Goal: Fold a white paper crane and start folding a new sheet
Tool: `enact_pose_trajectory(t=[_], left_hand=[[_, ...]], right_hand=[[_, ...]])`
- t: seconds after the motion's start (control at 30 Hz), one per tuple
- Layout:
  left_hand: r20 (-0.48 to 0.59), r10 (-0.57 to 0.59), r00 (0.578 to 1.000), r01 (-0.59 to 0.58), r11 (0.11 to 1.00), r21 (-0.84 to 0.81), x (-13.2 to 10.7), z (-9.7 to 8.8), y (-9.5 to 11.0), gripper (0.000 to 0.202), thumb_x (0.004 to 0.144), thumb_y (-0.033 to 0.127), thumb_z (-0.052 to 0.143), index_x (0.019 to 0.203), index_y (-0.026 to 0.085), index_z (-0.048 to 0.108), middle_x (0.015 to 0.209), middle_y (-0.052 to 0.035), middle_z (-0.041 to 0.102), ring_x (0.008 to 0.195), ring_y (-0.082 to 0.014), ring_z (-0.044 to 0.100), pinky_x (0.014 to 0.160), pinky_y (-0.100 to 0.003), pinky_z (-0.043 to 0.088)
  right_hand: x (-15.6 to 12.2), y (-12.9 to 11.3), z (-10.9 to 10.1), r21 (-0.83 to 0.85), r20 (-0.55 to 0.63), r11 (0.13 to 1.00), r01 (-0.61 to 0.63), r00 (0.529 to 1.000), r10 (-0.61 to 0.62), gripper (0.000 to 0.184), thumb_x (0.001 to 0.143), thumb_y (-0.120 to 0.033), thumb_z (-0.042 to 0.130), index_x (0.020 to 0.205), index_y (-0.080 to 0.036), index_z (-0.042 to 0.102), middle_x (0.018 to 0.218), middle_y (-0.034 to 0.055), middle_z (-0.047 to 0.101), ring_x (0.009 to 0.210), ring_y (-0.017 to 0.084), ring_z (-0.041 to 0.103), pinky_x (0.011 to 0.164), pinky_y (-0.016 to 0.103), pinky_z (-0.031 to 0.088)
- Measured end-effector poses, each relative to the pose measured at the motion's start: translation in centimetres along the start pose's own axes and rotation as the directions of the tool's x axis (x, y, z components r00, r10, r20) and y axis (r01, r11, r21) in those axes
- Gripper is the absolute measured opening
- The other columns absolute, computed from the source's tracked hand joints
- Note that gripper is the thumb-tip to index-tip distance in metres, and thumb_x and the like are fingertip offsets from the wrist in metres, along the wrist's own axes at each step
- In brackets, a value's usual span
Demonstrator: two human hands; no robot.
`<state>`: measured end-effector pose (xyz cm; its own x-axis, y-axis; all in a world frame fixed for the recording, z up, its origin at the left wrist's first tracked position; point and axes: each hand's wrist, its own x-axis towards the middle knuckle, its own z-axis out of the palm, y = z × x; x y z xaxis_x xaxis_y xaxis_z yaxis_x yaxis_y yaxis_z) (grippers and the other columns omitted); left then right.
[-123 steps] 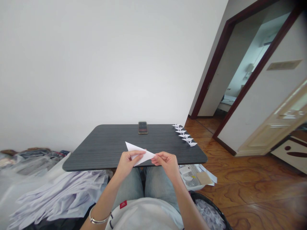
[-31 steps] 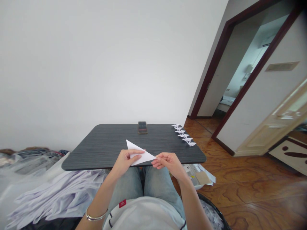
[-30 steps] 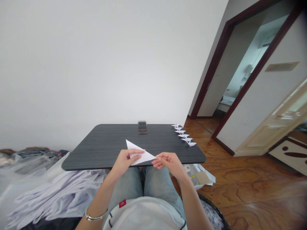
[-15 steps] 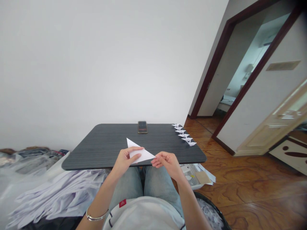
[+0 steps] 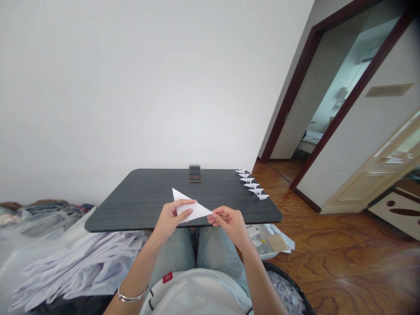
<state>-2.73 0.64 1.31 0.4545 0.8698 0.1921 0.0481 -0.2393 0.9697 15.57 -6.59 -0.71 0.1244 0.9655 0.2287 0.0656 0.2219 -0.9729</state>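
A white sheet of paper (image 5: 198, 211), folded into a triangle, is held above the front edge of the dark table (image 5: 144, 192). My left hand (image 5: 173, 215) grips its left part, thumb in front and fingers along the upper side. With thumb and fingertips, my right hand (image 5: 229, 221) pinches the sharp right corner. Several folded white paper cranes (image 5: 253, 185) stand in a row along the table's right edge.
A phone on a stand (image 5: 195, 173) is at the table's back edge by the wall. White cloth (image 5: 85, 267) lies heaped at lower left. A box with papers (image 5: 267, 240) and a black bin of paper scraps (image 5: 285, 291) stand at lower right.
The fingers of my right hand have closed more tightly on the right corner of the paper. My left hand keeps its hold with hardly any movement.
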Motion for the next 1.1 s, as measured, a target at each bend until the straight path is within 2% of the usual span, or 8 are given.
enact_pose_trajectory(t=[0.2, 0.4, 0.57, 0.87, 1.1], left_hand=[[-0.002, -0.002, 1.000, 0.002, 1.000, 0.000, 0.05, -0.03, -0.19, 0.035, 0.068, 0.034, 0.063, 0.097, 0.014, 0.066, 0.100, -0.0092, 0.065, 0.069, -0.0157, 0.058, 0.052, -0.020, 0.044], [-0.017, 0.022, 1.000, -0.022, 1.000, 0.020, 0.01, 0.02, -0.22, 0.031, 0.068, 0.030, 0.064, 0.094, 0.014, 0.067, 0.095, -0.0082, 0.067, 0.068, -0.0143, 0.057, 0.054, -0.019, 0.042], [-0.018, 0.004, 1.000, -0.004, 0.999, -0.036, 0.02, 0.13, -0.31, 0.034, 0.068, 0.032, 0.064, 0.097, 0.013, 0.065, 0.096, -0.0087, 0.065, 0.064, -0.0134, 0.054, 0.050, -0.020, 0.044], [-0.017, 0.004, 1.000, -0.004, 0.999, -0.052, 0.08, 0.36, -0.17, 0.033, 0.068, 0.031, 0.064, 0.095, 0.013, 0.066, 0.089, -0.0075, 0.065, 0.060, -0.0114, 0.050, 0.049, -0.020, 0.044], [-0.017, -0.020, 1.000, 0.020, 0.999, -0.039, 0.06, 0.37, -0.12, 0.034, 0.067, 0.032, 0.064, 0.096, 0.014, 0.066, 0.092, -0.0081, 0.065, 0.063, -0.0132, 0.053, 0.049, -0.020, 0.046]], right_hand=[[-0.21, -0.60, 0.07, 0.020, 0.002, 1.000, -0.005, 1.000, 0.005, 0.020, 0.074, -0.035, 0.060, 0.077, -0.015, 0.062, 0.074, 0.0077, 0.069, 0.069, 0.018, 0.066, 0.062, 0.030, 0.053], [-0.03, -0.11, 0.17, 0.138, 0.000, 0.990, -0.020, 1.000, 0.020, 0.020, 0.071, -0.035, 0.064, 0.072, -0.015, 0.060, 0.069, 0.0060, 0.070, 0.062, 0.016, 0.065, 0.056, 0.025, 0.051], [0.14, -0.11, 0.04, 0.177, 0.022, 0.983, -0.043, 0.999, 0.040, 0.020, 0.075, -0.035, 0.060, 0.075, -0.015, 0.060, 0.070, 0.0057, 0.069, 0.061, 0.015, 0.065, 0.054, 0.023, 0.050], [0.07, -0.13, 0.56, 0.105, -0.041, 0.994, -0.019, 0.999, 0.023, 0.020, 0.074, -0.034, 0.061, 0.072, -0.014, 0.061, 0.067, 0.0052, 0.068, 0.061, 0.014, 0.064, 0.055, 0.023, 0.051], [0.00, -0.15, 0.46, 0.079, -0.030, 0.997, 0.005, 1.000, -0.003, 0.022, 0.077, -0.035, 0.057, 0.070, -0.014, 0.061, 0.066, 0.0052, 0.068, 0.062, 0.015, 0.064, 0.057, 0.025, 0.051]])
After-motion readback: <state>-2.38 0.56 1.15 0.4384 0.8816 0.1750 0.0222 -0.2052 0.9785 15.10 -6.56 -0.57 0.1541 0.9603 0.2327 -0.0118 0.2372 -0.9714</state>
